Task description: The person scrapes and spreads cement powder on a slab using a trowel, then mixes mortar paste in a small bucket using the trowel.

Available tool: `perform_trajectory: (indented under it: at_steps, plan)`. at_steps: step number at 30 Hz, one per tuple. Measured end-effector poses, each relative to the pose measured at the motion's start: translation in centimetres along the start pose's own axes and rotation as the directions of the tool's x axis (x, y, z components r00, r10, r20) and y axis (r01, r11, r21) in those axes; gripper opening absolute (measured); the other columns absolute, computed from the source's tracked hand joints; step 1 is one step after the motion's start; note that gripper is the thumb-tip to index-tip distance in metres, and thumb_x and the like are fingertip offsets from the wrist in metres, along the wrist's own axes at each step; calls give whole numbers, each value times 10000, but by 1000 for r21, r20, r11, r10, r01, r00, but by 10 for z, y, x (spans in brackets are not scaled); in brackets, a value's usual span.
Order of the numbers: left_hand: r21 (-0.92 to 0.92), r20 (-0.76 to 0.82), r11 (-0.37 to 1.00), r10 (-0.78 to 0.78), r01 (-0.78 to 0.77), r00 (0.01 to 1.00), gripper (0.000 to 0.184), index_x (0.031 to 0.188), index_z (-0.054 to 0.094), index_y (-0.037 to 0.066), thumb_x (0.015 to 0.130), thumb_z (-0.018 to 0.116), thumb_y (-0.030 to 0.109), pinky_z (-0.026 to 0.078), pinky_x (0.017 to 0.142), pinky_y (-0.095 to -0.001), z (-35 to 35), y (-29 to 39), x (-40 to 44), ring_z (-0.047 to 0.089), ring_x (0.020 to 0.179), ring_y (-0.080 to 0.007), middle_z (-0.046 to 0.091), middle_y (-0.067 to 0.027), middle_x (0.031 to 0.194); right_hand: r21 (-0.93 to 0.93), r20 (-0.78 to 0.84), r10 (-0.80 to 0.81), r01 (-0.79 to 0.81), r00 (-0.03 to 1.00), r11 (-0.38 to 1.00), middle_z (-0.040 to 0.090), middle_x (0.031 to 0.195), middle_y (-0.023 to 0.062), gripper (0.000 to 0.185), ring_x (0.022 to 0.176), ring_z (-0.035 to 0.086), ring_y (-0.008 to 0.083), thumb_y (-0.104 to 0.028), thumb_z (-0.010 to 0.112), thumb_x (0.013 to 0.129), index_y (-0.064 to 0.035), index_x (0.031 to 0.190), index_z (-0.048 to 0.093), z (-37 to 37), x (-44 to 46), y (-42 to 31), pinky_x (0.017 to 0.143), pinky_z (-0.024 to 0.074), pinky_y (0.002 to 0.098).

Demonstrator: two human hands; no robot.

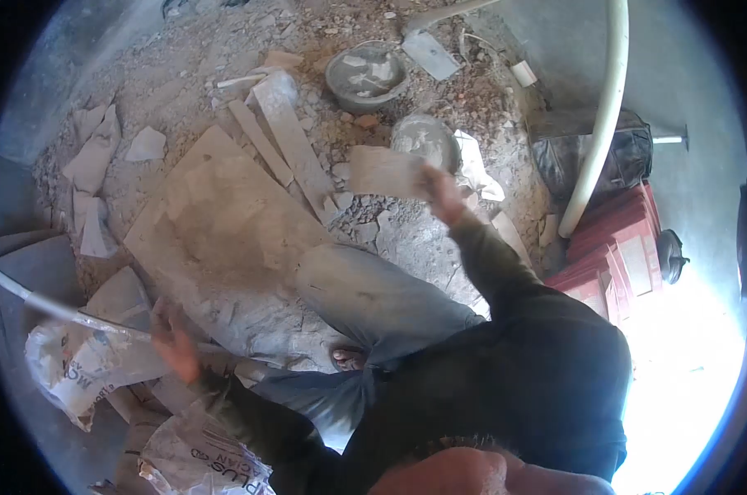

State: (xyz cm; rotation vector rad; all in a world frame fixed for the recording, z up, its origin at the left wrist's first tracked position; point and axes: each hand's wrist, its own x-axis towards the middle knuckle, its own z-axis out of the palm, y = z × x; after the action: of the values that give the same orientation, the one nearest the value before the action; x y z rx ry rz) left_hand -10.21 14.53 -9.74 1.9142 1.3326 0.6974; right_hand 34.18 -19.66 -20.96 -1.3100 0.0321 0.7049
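Near the centre top, my right hand (pixel 441 194) grips the right edge of a flat, pale rectangular piece (pixel 384 172). That piece is beside a round, dust-covered bowl (pixel 425 142). Over at the lower left, my left hand (pixel 174 340) is slightly blurred, fingers apart and holding nothing, above a printed plastic sack (pixel 89 363). A large dusty board (pixel 225 206) lies on the rubble between my hands, in front of my knee.
A grey basin (pixel 367 78) and a trowel-like flat plate (pixel 431 55) lie on the rubble. Long strips (pixel 289 140) lean over the board. At right are a thick pale pipe (pixel 600 124), a dark bag (pixel 592 148) and stacked red boxes (pixel 617 247). Another printed sack (pixel 204 454) is at lower left.
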Motion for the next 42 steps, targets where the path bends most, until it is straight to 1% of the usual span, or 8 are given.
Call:
perform_trajectory:
  at_steps: [3, 4, 8, 18, 30, 34, 39, 42]
  plan:
    - [-105, 60, 990, -92, 98, 994, 381, 1196, 543, -74, 864, 550, 113, 452, 859, -323, 6, -8, 11, 596, 975, -228, 620, -180, 1108, -385, -121, -195, 135, 973, 913, 626, 1041, 45, 336, 935, 595, 170, -299, 446, 971, -37, 1113, 601, -106, 2, -22, 842, 504, 329]
    - [-122, 51, 989, -77, 82, 996, 383, 1195, 544, -74, 863, 554, 116, 453, 858, -323, 8, -9, 13, 597, 966, -231, 619, -180, 1111, -87, -219, -194, 179, 956, 980, 627, 961, 52, 281, 889, 606, 170, -281, 495, 953, -52, 1061, 614, -108, -16, -36, 771, 522, 334]
    - [-145, 49, 987, -70, 76, 996, 393, 1198, 543, -77, 860, 562, 122, 449, 862, -320, 12, -13, 17, 593, 959, -236, 615, -182, 1119, -208, -485, -181, 88, 855, 974, 627, 818, 26, 226, 656, 594, 143, -262, 598, 903, -77, 1031, 619, -161, -9, -45, 523, 470, 300]
    - [-201, 51, 975, -87, 96, 995, 406, 1215, 528, -78, 864, 547, 126, 443, 853, -304, 1, -29, 16, 569, 970, -209, 618, -154, 1092, -215, -600, -233, 127, 765, 968, 643, 852, 97, 260, 724, 621, 182, -229, 589, 903, 15, 989, 620, -157, -6, -32, 626, 533, 317]
    - [-77, 18, 990, -118, 119, 993, 386, 1229, 527, -57, 883, 534, 115, 462, 821, -315, 3, -28, 22, 586, 939, -207, 631, -165, 1069, -523, -166, -438, 298, 883, 799, 656, 930, 26, 255, 803, 605, 120, -230, 595, 918, -11, 1041, 636, -119, 26, -61, 720, 494, 265]
    - [-121, 17, 988, -95, 96, 995, 367, 1221, 531, -55, 892, 535, 106, 467, 816, -315, 1, -31, 21, 586, 933, -208, 626, -155, 1075, -904, 26, -640, 291, 768, 312, 669, 777, 138, 280, 731, 648, 284, -296, 606, 892, -25, 951, 650, -83, 25, -80, 679, 487, 386]
    - [-267, 15, 943, -200, 196, 980, 347, 1194, 541, -55, 888, 554, 109, 470, 804, -299, -3, -28, 18, 584, 927, -194, 623, -140, 1065, -899, 105, -649, 351, 753, 263, 647, 919, 235, 326, 865, 629, 388, -328, 586, 896, -31, 1019, 643, -65, 28, -91, 730, 483, 423]
    - [-198, -32, 977, -88, 80, 996, 343, 1187, 540, -54, 886, 560, 108, 471, 796, -289, -9, -29, 10, 584, 902, -187, 625, -130, 1037, -755, 61, -680, 480, 730, 447, 679, 982, 129, 284, 882, 635, 205, -238, 574, 929, 6, 1057, 640, -35, 3, -95, 760, 489, 339]
